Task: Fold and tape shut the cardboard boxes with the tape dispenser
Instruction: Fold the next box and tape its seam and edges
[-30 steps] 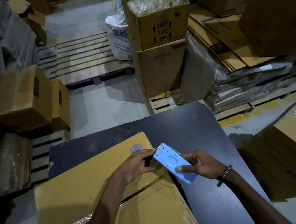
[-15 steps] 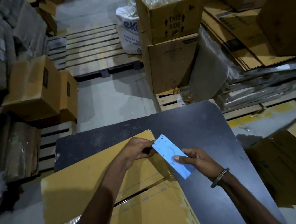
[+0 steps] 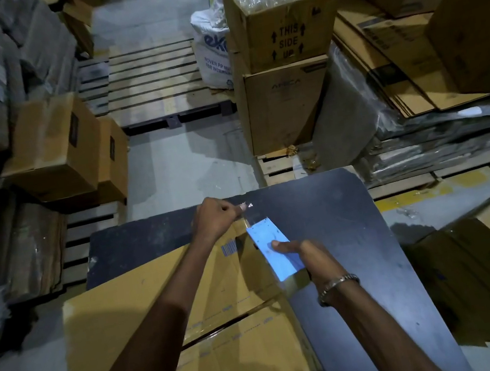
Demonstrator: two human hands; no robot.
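Left hand: my left hand (image 3: 215, 220) has its fingers curled, thumb and forefinger pinching the end of the clear tape (image 3: 247, 217) pulled out from the dispenser.
Right hand: my right hand (image 3: 307, 255) grips the blue tape dispenser (image 3: 271, 247), thumb laid across its flat face.
Box: the flattened cardboard box (image 3: 165, 297) lies on the dark surface (image 3: 338, 212), under my left forearm, just left of the dispenser.
Around: an open "THIS SIDE UP" box (image 3: 286, 28) stands beyond the surface.
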